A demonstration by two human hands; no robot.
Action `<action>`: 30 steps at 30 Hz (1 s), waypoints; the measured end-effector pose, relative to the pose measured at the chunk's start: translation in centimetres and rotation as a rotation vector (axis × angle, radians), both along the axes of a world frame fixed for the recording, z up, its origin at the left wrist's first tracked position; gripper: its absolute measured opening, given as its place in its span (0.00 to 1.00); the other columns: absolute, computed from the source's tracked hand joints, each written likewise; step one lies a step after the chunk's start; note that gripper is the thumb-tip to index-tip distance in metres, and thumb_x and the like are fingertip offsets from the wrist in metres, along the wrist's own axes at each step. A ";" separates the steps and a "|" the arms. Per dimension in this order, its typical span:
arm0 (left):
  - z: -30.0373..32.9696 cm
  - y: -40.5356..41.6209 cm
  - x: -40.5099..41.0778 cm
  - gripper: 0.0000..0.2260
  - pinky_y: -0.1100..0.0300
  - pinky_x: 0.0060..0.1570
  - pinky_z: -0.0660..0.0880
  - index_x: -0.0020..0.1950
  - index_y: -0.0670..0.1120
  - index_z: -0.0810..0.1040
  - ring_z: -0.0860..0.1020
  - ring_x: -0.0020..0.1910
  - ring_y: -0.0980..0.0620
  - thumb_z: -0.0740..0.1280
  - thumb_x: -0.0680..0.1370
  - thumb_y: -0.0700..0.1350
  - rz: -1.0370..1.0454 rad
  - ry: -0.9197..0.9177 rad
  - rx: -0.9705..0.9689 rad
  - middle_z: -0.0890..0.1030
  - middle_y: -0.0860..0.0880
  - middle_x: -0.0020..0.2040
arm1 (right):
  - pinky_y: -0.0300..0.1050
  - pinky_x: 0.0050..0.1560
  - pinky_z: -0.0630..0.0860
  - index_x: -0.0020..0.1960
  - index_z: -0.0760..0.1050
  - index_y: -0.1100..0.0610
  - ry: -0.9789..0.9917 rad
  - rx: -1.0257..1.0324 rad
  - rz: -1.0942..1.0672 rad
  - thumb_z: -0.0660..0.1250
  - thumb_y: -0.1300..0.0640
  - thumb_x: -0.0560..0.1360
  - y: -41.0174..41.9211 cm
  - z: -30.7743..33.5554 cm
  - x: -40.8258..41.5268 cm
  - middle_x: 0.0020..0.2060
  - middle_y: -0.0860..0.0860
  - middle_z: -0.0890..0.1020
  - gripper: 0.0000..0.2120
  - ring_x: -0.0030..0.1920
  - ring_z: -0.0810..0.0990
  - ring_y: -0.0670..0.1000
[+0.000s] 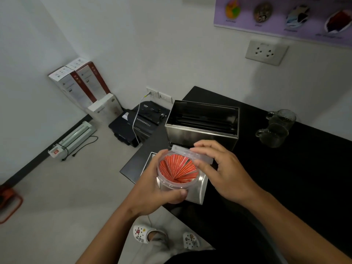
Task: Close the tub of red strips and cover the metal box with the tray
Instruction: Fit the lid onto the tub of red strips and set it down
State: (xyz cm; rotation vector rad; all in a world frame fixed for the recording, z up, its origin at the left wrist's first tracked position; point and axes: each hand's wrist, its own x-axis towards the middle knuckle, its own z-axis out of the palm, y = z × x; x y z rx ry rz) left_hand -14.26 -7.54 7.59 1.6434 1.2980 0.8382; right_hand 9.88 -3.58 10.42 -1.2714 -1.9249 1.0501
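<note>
My left hand (154, 189) grips a round clear tub (172, 185) packed with upright red strips (178, 169). The tub is held above a flat metal tray (200, 189) lying on the black counter. My right hand (222, 172) holds the clear lid (187, 153) tilted over the tub's far rim; the tub mouth is still mostly uncovered. Behind them stands the open metal box (202, 128), its dark inside showing and nothing on top.
Two glass mugs (276, 128) stand on the black counter (285, 168) to the right. On the floor at left are a black shredder (141, 121), white and red cartons (80, 82), a laminator (74, 138) and cables. My feet in white clogs (142, 234) are below.
</note>
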 end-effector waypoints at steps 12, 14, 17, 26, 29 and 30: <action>1.1 0.1 -0.8 0.38 0.65 0.64 0.77 0.77 0.62 0.67 0.78 0.71 0.52 0.80 0.70 0.61 0.043 -0.136 -0.037 0.79 0.56 0.70 | 0.35 0.67 0.75 0.69 0.81 0.47 0.140 0.102 0.072 0.68 0.51 0.82 -1.8 -1.2 -1.6 0.65 0.36 0.81 0.16 0.69 0.78 0.39; 1.4 -0.1 -0.7 0.37 0.66 0.63 0.77 0.77 0.61 0.68 0.78 0.71 0.51 0.79 0.71 0.60 0.049 -0.166 -0.043 0.79 0.54 0.70 | 0.35 0.68 0.74 0.68 0.81 0.49 0.158 0.126 0.085 0.68 0.52 0.82 -2.0 -1.1 -1.7 0.66 0.37 0.80 0.15 0.69 0.78 0.40; 1.5 -0.2 -0.7 0.37 0.61 0.66 0.77 0.78 0.60 0.68 0.79 0.71 0.47 0.79 0.72 0.58 0.048 -0.196 -0.038 0.79 0.52 0.70 | 0.45 0.69 0.76 0.67 0.82 0.51 0.169 0.162 0.104 0.69 0.52 0.82 -2.2 -0.6 -2.0 0.66 0.40 0.82 0.15 0.70 0.79 0.43; 1.9 0.3 -1.3 0.46 0.51 0.70 0.76 0.82 0.53 0.61 0.77 0.72 0.40 0.83 0.70 0.56 0.060 -0.237 -0.066 0.78 0.46 0.72 | 0.57 0.73 0.73 0.63 0.85 0.57 0.120 0.312 0.168 0.71 0.54 0.81 -2.2 0.5 -3.1 0.67 0.46 0.83 0.13 0.75 0.74 0.49; 2.4 0.7 -1.2 0.47 0.51 0.71 0.75 0.82 0.52 0.62 0.76 0.72 0.41 0.82 0.69 0.59 0.072 -0.253 -0.043 0.77 0.46 0.72 | 0.51 0.78 0.65 0.70 0.79 0.48 0.156 0.285 0.129 0.68 0.44 0.82 -2.2 0.3 -3.3 0.77 0.42 0.73 0.19 0.83 0.62 0.50; 2.5 0.8 -1.2 0.47 0.53 0.70 0.75 0.82 0.51 0.62 0.76 0.73 0.42 0.82 0.69 0.60 0.083 -0.255 -0.031 0.78 0.48 0.72 | 0.51 0.78 0.63 0.75 0.74 0.45 0.184 0.246 0.104 0.67 0.40 0.82 -2.1 0.1 -3.4 0.80 0.41 0.69 0.23 0.84 0.60 0.49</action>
